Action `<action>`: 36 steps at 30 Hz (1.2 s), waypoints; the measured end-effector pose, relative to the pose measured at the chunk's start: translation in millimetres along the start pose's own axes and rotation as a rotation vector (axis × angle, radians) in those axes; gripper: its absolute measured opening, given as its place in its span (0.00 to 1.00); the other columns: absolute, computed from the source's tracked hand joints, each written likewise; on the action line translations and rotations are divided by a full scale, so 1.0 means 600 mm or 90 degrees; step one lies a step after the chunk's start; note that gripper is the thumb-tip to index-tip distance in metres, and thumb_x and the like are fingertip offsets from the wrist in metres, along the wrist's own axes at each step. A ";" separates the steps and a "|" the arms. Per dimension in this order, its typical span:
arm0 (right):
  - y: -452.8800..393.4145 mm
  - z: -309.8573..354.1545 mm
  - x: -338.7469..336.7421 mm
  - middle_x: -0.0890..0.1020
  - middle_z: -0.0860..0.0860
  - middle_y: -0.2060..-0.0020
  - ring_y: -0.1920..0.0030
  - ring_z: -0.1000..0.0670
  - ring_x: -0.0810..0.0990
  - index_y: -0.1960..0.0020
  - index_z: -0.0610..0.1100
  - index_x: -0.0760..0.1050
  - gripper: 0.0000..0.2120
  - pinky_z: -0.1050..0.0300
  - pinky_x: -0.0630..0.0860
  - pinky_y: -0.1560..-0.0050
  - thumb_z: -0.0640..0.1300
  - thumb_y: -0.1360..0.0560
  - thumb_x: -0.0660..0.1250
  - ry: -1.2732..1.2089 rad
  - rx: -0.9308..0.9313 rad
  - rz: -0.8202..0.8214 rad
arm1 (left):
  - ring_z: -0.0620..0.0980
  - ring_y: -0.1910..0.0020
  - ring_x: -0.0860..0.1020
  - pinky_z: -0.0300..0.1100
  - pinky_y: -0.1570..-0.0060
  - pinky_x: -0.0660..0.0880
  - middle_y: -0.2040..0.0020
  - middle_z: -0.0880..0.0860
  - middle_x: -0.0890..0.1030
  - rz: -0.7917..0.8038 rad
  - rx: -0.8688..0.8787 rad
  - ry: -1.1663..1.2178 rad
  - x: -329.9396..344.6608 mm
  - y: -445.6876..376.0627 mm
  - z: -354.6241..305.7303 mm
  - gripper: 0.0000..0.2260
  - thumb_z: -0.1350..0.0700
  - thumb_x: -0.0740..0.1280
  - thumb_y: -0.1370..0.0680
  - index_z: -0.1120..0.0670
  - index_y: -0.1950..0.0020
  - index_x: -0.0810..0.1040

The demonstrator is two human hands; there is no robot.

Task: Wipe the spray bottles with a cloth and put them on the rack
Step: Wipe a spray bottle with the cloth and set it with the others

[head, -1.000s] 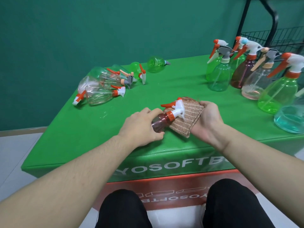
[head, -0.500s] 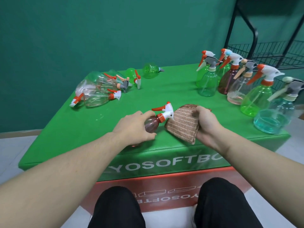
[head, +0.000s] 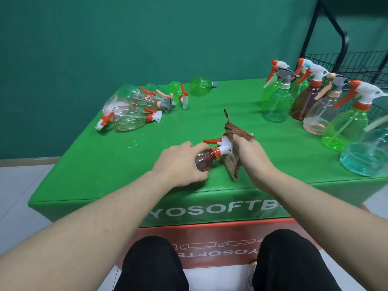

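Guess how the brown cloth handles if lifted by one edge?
Likely floppy: the cloth folds and droops from the right hand, one corner sticking up. Probably light, since fingers alone hold it. Its ribbed weave looks grippy, not slick.

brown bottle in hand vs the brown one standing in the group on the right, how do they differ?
The brown-tinted spray bottle with the orange collar lies on its side, gripped by the left hand; the taller maroon-tinted spray bottle stands upright, untouched, among other bottles. The held one looks smaller. The striped brown cloth in the right hand meets only the held one. Both have white heads with orange triggers.
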State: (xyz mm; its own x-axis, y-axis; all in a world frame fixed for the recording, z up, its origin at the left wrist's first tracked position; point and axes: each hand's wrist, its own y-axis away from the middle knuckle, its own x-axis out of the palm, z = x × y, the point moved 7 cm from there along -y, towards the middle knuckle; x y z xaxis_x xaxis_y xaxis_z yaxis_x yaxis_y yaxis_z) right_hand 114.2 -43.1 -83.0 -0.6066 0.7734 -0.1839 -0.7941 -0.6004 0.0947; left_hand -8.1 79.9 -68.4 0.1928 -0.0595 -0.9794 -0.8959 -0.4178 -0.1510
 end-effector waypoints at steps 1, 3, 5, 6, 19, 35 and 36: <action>0.004 -0.001 -0.001 0.86 0.47 0.49 0.42 0.44 0.82 0.46 0.40 0.81 0.18 0.48 0.72 0.33 0.52 0.19 0.59 0.011 -0.008 0.001 | 0.54 0.52 0.78 0.42 0.54 0.76 0.47 0.50 0.77 0.003 -0.006 0.007 0.000 -0.002 0.001 0.29 0.37 0.71 0.26 0.36 0.27 0.67; 0.012 -0.001 -0.004 0.87 0.52 0.50 0.43 0.48 0.82 0.48 0.45 0.83 0.18 0.49 0.73 0.33 0.55 0.20 0.59 0.040 -0.024 0.008 | 0.53 0.53 0.77 0.42 0.55 0.75 0.48 0.49 0.77 0.008 -0.016 0.018 0.000 -0.008 0.004 0.29 0.38 0.72 0.26 0.37 0.27 0.68; 0.021 -0.001 -0.007 0.86 0.54 0.49 0.44 0.49 0.82 0.48 0.48 0.83 0.18 0.48 0.73 0.33 0.56 0.21 0.59 0.070 -0.041 0.016 | 0.52 0.54 0.77 0.42 0.55 0.75 0.48 0.48 0.77 0.005 -0.034 0.034 0.000 -0.012 0.010 0.29 0.38 0.72 0.27 0.38 0.27 0.68; 0.027 0.001 -0.009 0.86 0.53 0.49 0.44 0.48 0.82 0.47 0.48 0.83 0.17 0.48 0.73 0.33 0.55 0.19 0.59 0.085 -0.048 0.018 | 0.52 0.54 0.78 0.41 0.55 0.75 0.48 0.47 0.78 0.001 -0.045 0.041 -0.001 -0.014 0.013 0.29 0.38 0.72 0.27 0.38 0.27 0.69; -0.009 0.022 0.024 0.83 0.52 0.46 0.42 0.50 0.79 0.41 0.48 0.82 0.17 0.55 0.71 0.41 0.52 0.15 0.56 0.113 -0.044 0.049 | 0.51 0.50 0.78 0.42 0.50 0.77 0.43 0.48 0.78 -0.039 -0.026 0.063 -0.003 0.008 0.013 0.29 0.36 0.71 0.26 0.38 0.27 0.67; 0.047 0.022 0.008 0.84 0.47 0.44 0.46 0.46 0.79 0.40 0.45 0.79 0.18 0.59 0.68 0.56 0.52 0.14 0.54 0.348 -0.145 0.068 | 0.48 0.53 0.76 0.37 0.59 0.69 0.43 0.47 0.77 -0.043 -0.067 0.091 -0.002 0.003 0.026 0.29 0.38 0.72 0.25 0.38 0.27 0.67; 0.047 0.023 0.003 0.84 0.47 0.46 0.46 0.47 0.80 0.41 0.44 0.79 0.18 0.58 0.70 0.53 0.52 0.14 0.54 0.324 -0.130 0.073 | 0.48 0.54 0.75 0.37 0.61 0.68 0.44 0.46 0.77 -0.042 -0.066 0.088 -0.002 0.003 0.025 0.29 0.38 0.72 0.25 0.38 0.27 0.67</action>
State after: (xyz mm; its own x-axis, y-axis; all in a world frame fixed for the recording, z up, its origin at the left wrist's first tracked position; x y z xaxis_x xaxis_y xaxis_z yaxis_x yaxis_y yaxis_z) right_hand 90.2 -55.9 -67.4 -0.5543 0.5349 -0.6377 -0.6697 -0.7416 -0.0399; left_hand -15.8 92.7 -69.1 0.3093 -0.1502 -0.9390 -0.8352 -0.5152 -0.1927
